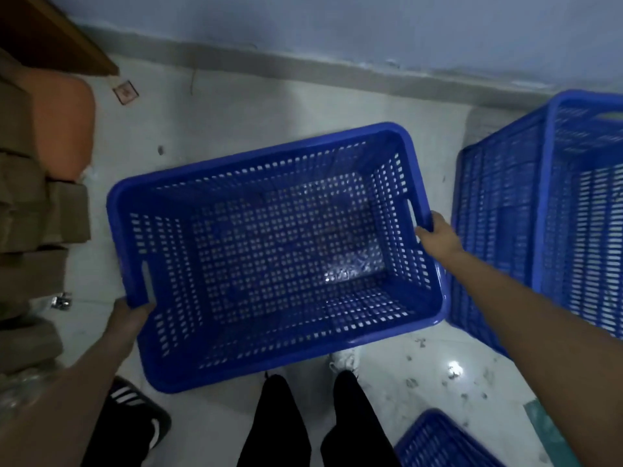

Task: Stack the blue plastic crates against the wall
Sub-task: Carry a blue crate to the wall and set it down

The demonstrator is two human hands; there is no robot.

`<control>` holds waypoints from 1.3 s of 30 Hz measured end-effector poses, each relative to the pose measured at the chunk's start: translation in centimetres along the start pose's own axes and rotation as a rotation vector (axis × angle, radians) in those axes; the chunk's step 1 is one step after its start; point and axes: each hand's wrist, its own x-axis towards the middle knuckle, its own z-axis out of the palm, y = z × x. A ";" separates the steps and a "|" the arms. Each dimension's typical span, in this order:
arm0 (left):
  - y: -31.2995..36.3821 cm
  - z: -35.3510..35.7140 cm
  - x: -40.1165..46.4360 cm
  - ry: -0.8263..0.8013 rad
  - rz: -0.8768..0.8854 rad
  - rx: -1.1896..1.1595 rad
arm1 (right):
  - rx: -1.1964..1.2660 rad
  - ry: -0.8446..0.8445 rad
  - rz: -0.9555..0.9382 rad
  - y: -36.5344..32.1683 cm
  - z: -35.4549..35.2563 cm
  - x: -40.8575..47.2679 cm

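Holding: blue crate (276, 257), rim gripped at both short ends
Left hand (129, 318): grasping near handle slot
Right hand (438, 237): grasping opposite rim
Beside: taller blue crates (539, 214), right

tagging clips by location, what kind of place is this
Probably a storeroom or back room: perforated blue plastic crates on a scuffed white tiled floor, stacked brown cardboard boxes at left, bare bluish wall.

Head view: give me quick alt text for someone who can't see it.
Seen from above, a person's left hand and right hand grip the end rims of an empty blue perforated crate over a pale floor. More blue crates stand at right, near the wall.
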 end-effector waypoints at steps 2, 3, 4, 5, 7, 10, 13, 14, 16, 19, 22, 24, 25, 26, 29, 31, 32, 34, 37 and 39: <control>0.2 0.4 0.0 0.009 -0.021 -0.128 | 0.185 0.008 0.047 0.0 0.4 0.7; 0.3 0.2 -0.4 0.011 -0.034 -0.145 | 0.276 0.023 0.064 -0.1 0.4 0.6; 0.0 0.0 -0.2 0.028 -0.045 -0.177 | 0.345 0.052 0.071 0.0 0.1 0.4; 0.3 -0.3 -0.7 0.059 -0.061 -0.201 | 0.399 0.084 0.077 0.0 -0.3 0.0; 1.1 -1.2 -2.1 0.108 -0.080 -0.248 | 0.485 0.141 0.082 -0.1 -1.7 -1.5; 4.1 -2.3 -4.5 0.106 -0.079 -0.309 | 0.553 0.177 0.100 -0.7 -4.8 -3.6; 7.9 -3.3 -7.5 0.131 -0.005 -0.370 | 0.593 0.209 0.107 -2.3 -8.8 -5.5; 9.5 -3.7 -8.6 0.130 0.027 -0.369 | 0.614 0.220 0.114 -3.0 -10.2 -6.1; 11.6 -4.0 -9.9 0.113 0.057 -0.363 | 0.624 0.239 0.146 -3.4 -12.0 -6.7; 16.1 -4.1 -11.4 0.086 0.093 -0.371 | 0.639 0.256 0.164 -4.7 -15.5 -7.4; 20.2 -4.0 -12.1 0.072 0.134 -0.377 | 0.641 0.263 0.222 -5.9 -17.7 -7.1; 22.6 -3.8 -12.0 0.058 0.147 -0.387 | 0.657 0.250 0.244 -6.8 -18.6 -6.4; 23.8 -3.8 -11.7 0.050 0.151 -0.385 | 0.680 0.249 0.247 -7.5 -19.0 -6.1; 25.0 -3.8 -11.4 0.043 0.150 -0.373 | 0.699 0.250 0.248 -8.3 -19.2 -5.8; 28.0 -3.7 -9.2 0.019 0.139 -0.333 | 0.705 0.265 0.250 -10.5 -19.3 -4.4; 29.7 -3.6 -7.3 0.007 0.132 -0.301 | 0.689 0.284 0.263 -11.9 -19.0 -3.0; 30.4 -3.5 -6.3 0.001 0.129 -0.283 | 0.687 0.297 0.278 -12.5 -18.7 -2.3; 32.0 -3.6 -4.4 -0.007 0.115 -0.261 | 0.716 0.308 0.326 -13.7 -18.2 -0.5; 33.8 -3.4 -1.4 -0.024 0.091 -0.213 | 0.770 0.256 0.386 -15.2 -17.2 1.9; 34.9 -3.2 0.6 -0.023 0.071 -0.194 | 0.787 0.248 0.411 -16.0 -16.4 3.5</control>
